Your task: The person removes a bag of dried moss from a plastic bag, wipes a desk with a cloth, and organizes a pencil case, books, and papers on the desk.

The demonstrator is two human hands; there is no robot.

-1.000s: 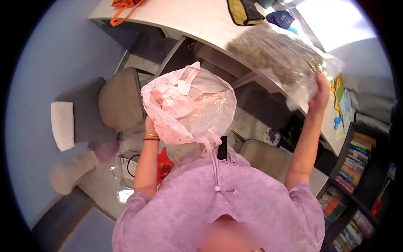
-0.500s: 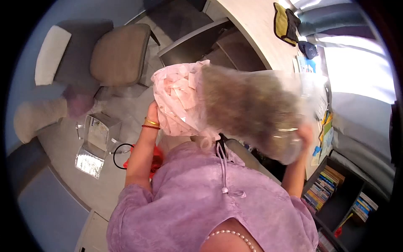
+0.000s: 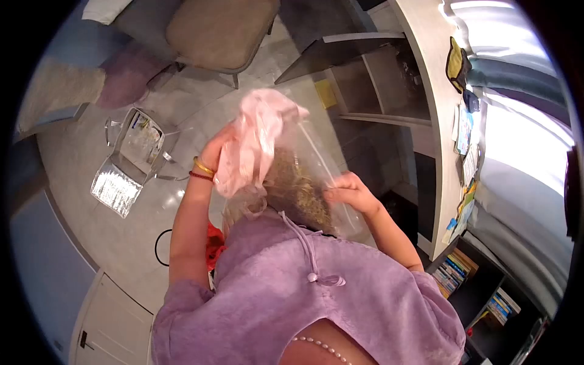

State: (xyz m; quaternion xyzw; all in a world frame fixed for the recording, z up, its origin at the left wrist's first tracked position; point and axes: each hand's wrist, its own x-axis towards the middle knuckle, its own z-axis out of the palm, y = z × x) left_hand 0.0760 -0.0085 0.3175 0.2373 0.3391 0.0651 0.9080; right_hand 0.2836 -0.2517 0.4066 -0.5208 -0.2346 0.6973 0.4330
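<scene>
My left hand (image 3: 220,148) is wrapped round a bunched pink bag (image 3: 254,137) with pale patches, at the centre of the view. Right beside it, a clear plastic bag (image 3: 298,191) holds dried brown-green plant matter. The fingers of my right hand (image 3: 350,193) pinch the edge of this clear bag near its seal strip. The pink bag overlaps the left side of the clear bag, and its lower end hangs close to my purple top.
An open silver-lined box (image 3: 141,143) stands on the floor at left. A brown chair (image 3: 222,30) is at the top, beside an open dark cabinet (image 3: 389,79). A long desk (image 3: 429,61) runs down the right, with bookshelves (image 3: 453,274) below. Something red (image 3: 215,246) lies by my left forearm.
The clear bag has moved left and down, nearer my body, and my right hand with it. The pink bag looks more bunched. The view has shifted.
</scene>
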